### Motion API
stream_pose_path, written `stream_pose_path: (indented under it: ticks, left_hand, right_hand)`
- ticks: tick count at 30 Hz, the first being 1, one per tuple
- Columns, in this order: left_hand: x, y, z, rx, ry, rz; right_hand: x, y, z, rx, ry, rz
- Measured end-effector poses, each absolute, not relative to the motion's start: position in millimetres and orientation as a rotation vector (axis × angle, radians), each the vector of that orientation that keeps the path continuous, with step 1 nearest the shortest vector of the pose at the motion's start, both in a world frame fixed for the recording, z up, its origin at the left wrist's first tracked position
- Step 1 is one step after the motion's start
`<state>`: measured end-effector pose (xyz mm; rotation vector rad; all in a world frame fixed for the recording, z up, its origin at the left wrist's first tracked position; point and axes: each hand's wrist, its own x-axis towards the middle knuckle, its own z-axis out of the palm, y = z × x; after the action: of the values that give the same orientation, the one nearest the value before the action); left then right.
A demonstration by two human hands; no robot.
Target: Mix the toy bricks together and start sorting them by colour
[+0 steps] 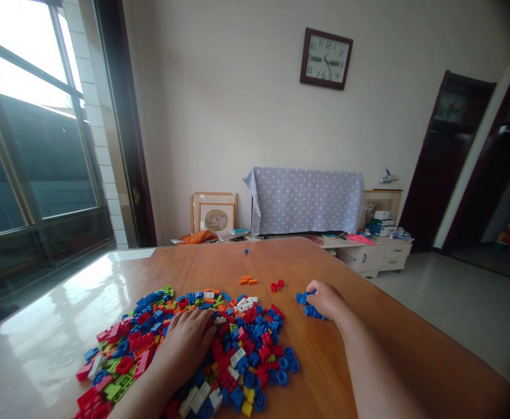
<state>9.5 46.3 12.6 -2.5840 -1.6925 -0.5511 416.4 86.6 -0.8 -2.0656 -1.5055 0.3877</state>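
A wide heap of toy building bricks in red, blue, white, green, orange and yellow covers the near left of the table. My left hand lies palm down on the heap, its fingers stretched over the bricks and their tips partly out of sight. To the right, my right hand has its thumb and fingers pinched at a blue brick beside a small group of blue bricks. The fingers partly cover that brick.
On the wooden table beyond the heap lie a few orange bricks, some red bricks and one small blue piece. A low white cabinet stands past the far edge, with a cloth-covered object on it.
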Motion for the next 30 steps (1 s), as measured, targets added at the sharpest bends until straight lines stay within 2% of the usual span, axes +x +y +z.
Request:
stream_pose_path:
  ticks: [14, 22, 30]
  left_hand:
    - [11, 43, 16, -2.594, -1.738, -0.541]
    - [11, 41, 16, -2.617, -1.734, -0.574]
    - [11, 43, 14, -2.618, -1.731, -0.589]
  right_hand:
    - [408, 86, -1, -2.028, -1.497, 0.427]
    - [362, 73, 4, -1.624, -1.790, 0.686]
    - [345, 65, 1, -1.611, -1.996, 0.824]
